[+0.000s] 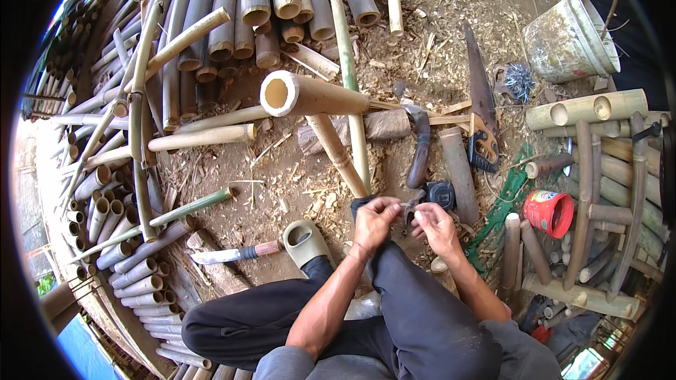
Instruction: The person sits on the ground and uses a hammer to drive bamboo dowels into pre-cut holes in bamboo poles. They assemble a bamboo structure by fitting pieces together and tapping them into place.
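Note:
Above my bent knee, my left hand (378, 224) and my right hand (435, 229) are close together, fingertips pinched. A small thin piece shows between them, too small to name. Just beyond the hands lies a black tape measure (441, 195). A curved dark tool handle (420, 148) rests farther off, beside a short bamboo length (459, 177). From near my knee a bamboo stick (338, 153) slants up to a thick bamboo tube (313, 96), whose hollow, pale-rimmed end faces left.
A handsaw (482, 109) lies at right, near a dirty bucket (567, 41). A red container (548, 213) stands by a bamboo frame (583, 197) and green netting (503, 222). A long knife (236, 253) lies left of my clog (305, 241). Stacked bamboo poles (225, 10) fill the far left; wood chips cover the ground.

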Demonstrator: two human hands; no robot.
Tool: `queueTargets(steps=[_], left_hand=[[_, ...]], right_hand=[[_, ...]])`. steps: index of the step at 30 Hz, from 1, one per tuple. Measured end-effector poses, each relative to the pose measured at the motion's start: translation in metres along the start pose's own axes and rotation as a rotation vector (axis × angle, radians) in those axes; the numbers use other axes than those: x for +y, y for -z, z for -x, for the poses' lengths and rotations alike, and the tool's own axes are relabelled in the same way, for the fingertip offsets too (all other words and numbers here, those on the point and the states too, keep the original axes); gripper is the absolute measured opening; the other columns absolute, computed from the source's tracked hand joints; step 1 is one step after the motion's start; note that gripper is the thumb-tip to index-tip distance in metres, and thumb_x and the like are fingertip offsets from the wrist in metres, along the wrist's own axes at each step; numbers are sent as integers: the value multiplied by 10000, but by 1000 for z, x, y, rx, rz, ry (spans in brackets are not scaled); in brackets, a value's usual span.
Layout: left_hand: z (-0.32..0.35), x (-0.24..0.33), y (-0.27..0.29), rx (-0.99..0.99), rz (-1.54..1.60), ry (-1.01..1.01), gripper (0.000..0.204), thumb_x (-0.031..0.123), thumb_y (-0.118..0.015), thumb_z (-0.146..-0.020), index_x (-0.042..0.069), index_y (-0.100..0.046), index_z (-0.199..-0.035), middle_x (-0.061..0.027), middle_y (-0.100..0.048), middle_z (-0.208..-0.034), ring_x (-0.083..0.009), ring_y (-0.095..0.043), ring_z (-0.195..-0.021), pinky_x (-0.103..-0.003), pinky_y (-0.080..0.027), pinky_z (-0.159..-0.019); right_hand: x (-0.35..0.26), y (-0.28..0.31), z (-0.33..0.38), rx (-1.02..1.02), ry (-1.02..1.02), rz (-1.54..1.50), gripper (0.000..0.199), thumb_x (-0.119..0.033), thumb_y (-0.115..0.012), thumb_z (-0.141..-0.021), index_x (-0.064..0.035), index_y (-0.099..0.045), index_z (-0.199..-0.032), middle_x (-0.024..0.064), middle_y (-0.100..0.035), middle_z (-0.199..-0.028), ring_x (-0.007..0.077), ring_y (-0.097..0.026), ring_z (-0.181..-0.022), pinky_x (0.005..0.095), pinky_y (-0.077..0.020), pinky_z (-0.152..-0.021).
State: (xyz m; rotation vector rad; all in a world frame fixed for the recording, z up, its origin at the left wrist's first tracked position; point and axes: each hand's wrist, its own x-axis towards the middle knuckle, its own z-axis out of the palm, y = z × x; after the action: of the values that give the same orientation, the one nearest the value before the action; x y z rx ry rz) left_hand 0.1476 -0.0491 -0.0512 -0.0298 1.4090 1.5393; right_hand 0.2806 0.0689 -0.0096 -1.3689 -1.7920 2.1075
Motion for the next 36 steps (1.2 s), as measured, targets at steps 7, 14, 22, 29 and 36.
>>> queueTargets(steps=[7, 14, 22, 29, 36], left_hand=[[-24, 10, -8, 262, -688, -246, 200, 182, -643, -924, 0, -674, -1002, -114, -728, -876, -203, -689, -777, -355, -548, -747], [4, 25, 16, 167, 83, 22, 143, 14, -705, -818, -29, -574, -857, -131, -678, -847, -196, -707, -768, -278, -607, -679], [11, 101, 76, 272, 517, -424, 295, -27, -631, -922, -21, -583, -1213, -86, -660, -995, -172, -686, -870, -307, -600, -828], [-33, 120, 55, 265, 917, -517, 226, 93, -671, -952, 42, -599, -1160, -105, -701, -1050, -200, -698, -979, -327, -587, -866], [-45, 129, 2, 360, 787, -639, 186, 51, -704, -924, 2, -667, -1099, -80, -718, -1048, -131, -665, -980, -275, -523, -933]], right_hand=[[80, 40, 26, 192, 83, 1286, 552, -208, -760, -785, -59, -537, -1267, 179, -528, -1161, 385, -516, -1117, 472, -469, -920], [106, 70, 19, 103, 85, 1087, 320, -185, -700, -857, -33, -520, -1073, 202, -557, -1063, 425, -582, -981, 517, -485, -823], [36, 96, 53, -3, 97, 691, 255, -201, -675, -917, 17, -587, -1016, 90, -593, -668, 206, -612, -644, 372, -489, -623], [-96, 69, 83, 24, -155, 189, 131, -117, -598, -980, -33, -539, -1062, -31, -480, -708, 34, -426, -488, 211, -328, -417], [-192, 56, 108, 36, 56, 419, 191, -148, -611, -976, -6, -540, -1081, -18, -505, -728, 30, -406, -486, 207, -317, -423]])
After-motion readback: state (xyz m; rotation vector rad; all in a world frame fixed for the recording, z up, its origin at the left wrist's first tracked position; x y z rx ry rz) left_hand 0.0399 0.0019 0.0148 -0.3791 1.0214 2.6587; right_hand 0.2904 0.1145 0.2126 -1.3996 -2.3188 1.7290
